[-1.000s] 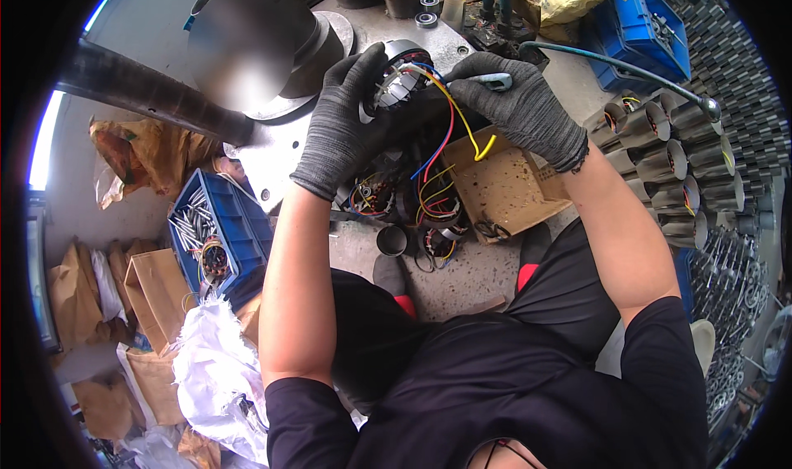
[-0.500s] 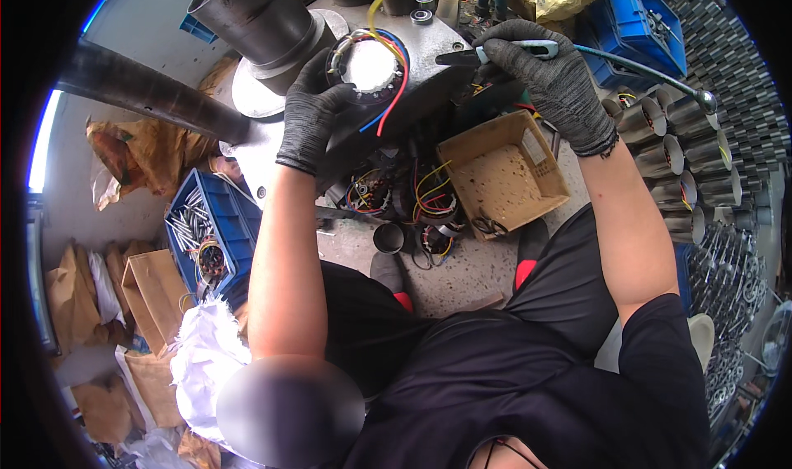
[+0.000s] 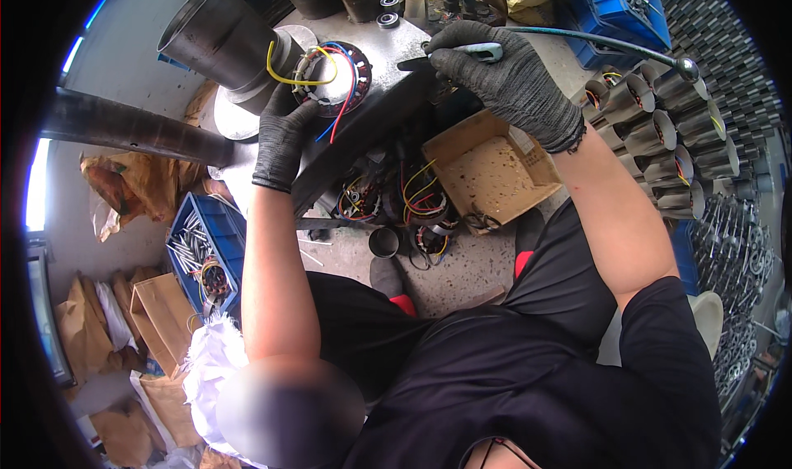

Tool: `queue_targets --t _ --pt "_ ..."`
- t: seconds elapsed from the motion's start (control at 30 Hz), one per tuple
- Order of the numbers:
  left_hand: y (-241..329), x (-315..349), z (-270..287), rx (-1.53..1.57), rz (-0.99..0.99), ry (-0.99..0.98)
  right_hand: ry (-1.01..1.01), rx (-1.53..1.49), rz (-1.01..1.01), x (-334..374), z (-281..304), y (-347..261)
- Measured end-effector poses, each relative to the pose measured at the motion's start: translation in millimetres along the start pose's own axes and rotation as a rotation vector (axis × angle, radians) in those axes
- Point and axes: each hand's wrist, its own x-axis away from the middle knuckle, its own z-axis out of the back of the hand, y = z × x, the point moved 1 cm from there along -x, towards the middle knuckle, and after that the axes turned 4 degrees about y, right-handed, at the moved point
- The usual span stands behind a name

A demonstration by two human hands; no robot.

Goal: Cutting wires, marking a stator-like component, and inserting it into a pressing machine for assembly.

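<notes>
With gloved left hand (image 3: 282, 139), grips lower-left rim of wire-wound ring (image 3: 363, 77) trailing yellow, red and blue leads (image 3: 307, 82); with gloved right hand (image 3: 505, 77), clasps light-handled tool (image 3: 488, 52), dark tip toward ring. Has ring resting on metal plate (image 3: 398, 42), near large dark cylinder (image 3: 227, 36) and small bearings (image 3: 388, 20).

1. 10 o'clock: the gloved left hand (image 3: 282, 137) touches a wired ring (image 3: 361, 77).
2. 1 o'clock: the gloved right hand (image 3: 511, 81) grips a pale-handled tool (image 3: 488, 52).
3. 2 o'clock: a cardboard box (image 3: 495, 178) stands open.
</notes>
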Motion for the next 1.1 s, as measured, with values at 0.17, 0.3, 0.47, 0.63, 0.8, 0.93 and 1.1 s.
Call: queue_targets --t 0.17,0.3,0.47,0.63,0.8,0.93,1.1 --pt "-4 -3 7 -0.034 -0.004 -0.008 0.03 0.049 0.108 -2 -8 0" --pt "-8 -4 12 -0.074 -0.113 -0.018 0.094 0.003 0.114 -3 -12 2" --pt "-4 -5 7 -0.1 -0.152 -0.049 0.095 0.066 0.198 -2 -12 2" --pt "-8 -4 9 -0.084 -0.164 -0.038 0.054 0.04 0.188 -2 -13 -1" --pt "2 -4 6 -0.255 -0.196 -0.011 0.043 0.022 0.123 1 -12 -3" --pt "6 0 -5 -0.136 -0.134 -0.013 0.027 -0.04 0.068 4 -7 -8" --pt "-3 -1 0 0.029 -0.173 -0.017 0.002 -0.07 0.094 3 -8 -3"
